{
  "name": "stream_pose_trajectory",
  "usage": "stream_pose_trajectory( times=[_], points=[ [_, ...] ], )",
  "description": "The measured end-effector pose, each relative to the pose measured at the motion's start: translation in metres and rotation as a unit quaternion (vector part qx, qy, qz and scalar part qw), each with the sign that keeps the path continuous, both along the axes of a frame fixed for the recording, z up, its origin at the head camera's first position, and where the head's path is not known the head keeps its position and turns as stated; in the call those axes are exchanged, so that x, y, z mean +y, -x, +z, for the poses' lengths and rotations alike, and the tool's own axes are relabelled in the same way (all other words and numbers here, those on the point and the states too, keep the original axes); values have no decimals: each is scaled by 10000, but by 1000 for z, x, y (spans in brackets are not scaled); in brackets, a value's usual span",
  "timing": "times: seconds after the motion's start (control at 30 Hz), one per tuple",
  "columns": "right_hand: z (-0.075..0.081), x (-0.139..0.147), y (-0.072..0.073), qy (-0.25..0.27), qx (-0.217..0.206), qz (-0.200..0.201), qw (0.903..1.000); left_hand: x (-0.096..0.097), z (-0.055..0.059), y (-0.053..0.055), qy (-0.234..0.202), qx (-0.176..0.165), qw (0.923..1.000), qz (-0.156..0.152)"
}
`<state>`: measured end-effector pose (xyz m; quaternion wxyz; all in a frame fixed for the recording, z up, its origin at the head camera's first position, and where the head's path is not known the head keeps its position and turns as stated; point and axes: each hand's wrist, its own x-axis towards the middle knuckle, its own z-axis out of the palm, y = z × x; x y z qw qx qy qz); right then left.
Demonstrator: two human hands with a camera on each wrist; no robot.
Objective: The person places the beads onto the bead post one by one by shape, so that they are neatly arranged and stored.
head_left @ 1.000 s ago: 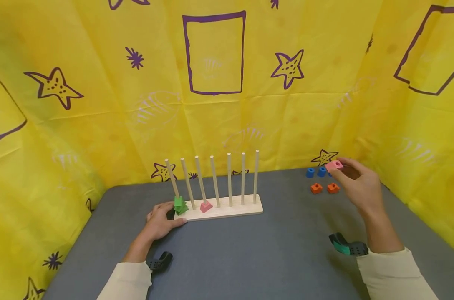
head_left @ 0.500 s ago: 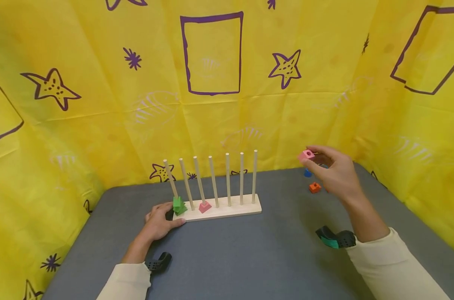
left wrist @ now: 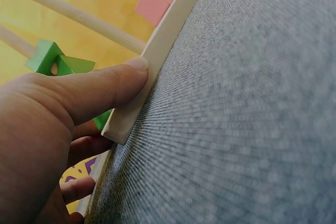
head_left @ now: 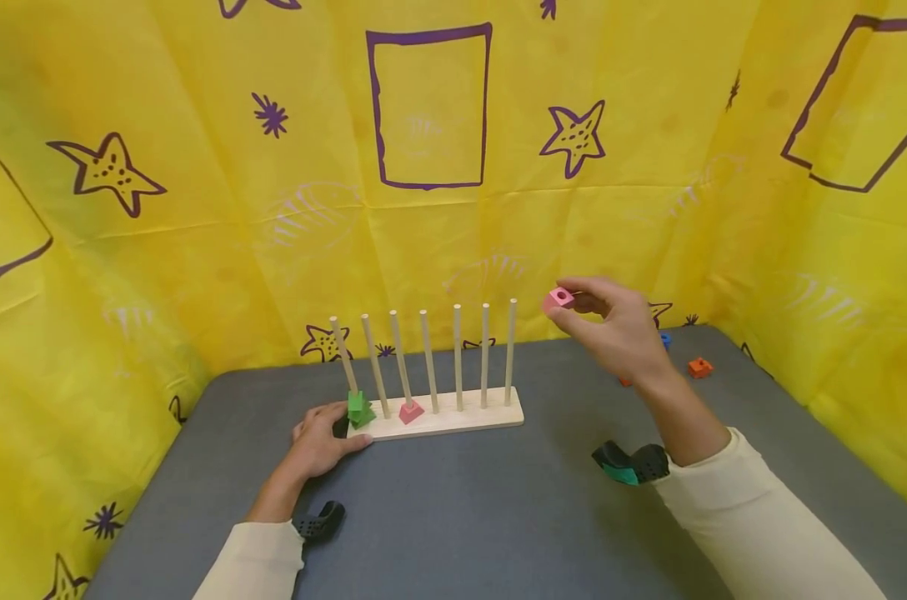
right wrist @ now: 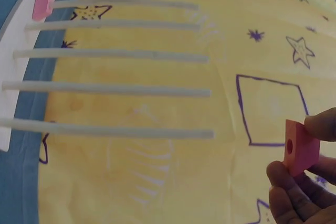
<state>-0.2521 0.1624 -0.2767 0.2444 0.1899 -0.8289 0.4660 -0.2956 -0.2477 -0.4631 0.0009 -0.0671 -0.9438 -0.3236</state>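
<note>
A wooden peg board (head_left: 468, 422) with several upright dowels stands on the table. My left hand (head_left: 320, 442) grips its left end, the thumb (left wrist: 113, 85) along the front edge and the other fingers behind. Green blocks (head_left: 359, 409) are stacked on the leftmost dowel. Around the third dowel, down at the base, sits a pink block (head_left: 411, 412). Up in the air, just right of the rightmost dowel's top, my right hand (head_left: 620, 329) pinches another pink block (right wrist: 302, 151) between thumb and fingers. The round hole in this block shows in the head and right wrist views.
Orange blocks (head_left: 699, 367) and a blue piece (head_left: 665, 340) lie at the table's back right, partly hidden behind my right hand and forearm. A yellow cloth (head_left: 431, 242) with purple drawings hangs behind and beside the grey table (head_left: 453, 517).
My right hand has carried the pink block left and slightly up, from above the blue and orange pieces to near the rightmost dowel. The left hand has stayed on the board.
</note>
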Motion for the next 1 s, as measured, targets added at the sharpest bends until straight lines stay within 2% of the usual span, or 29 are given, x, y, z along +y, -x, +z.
stream_pose_trajectory(
  times=[0.43,0.63,0.8,1.0],
  points=[
    [16,-37,7,-46,-92,313,9995,0,0,0,15,14,10000,-36],
    [17,-60,13,55,-118,580,9982,-1,2,0,5,5,10000,-21],
    [17,-84,20,116,-263,824,9962,-1,2,0,6,2,10000,-22],
    [19,-109,27,35,-533,882,9947,0,1,1,4,7,10000,-41]
  ],
)
